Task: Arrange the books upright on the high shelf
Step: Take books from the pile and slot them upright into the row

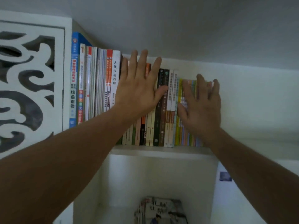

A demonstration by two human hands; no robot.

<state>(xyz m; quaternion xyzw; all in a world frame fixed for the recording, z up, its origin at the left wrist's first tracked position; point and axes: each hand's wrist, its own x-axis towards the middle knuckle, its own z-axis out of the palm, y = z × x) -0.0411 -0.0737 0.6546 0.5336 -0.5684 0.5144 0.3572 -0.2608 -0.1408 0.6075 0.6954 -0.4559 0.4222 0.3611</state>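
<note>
Under a grey ceiling [178, 21], white shelf [161, 151] bears upright books [168, 110].

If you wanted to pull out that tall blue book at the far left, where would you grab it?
Probably by the top of the blue book's spine, coming from the front and above. It stands upright and taller than its neighbours, so its top corner is exposed, while its sides are pressed between the shelf wall and the next book.

Both forearms are bare right down to the wrists; the left hand [137, 92] and right hand [200, 107] wear nothing.
</note>
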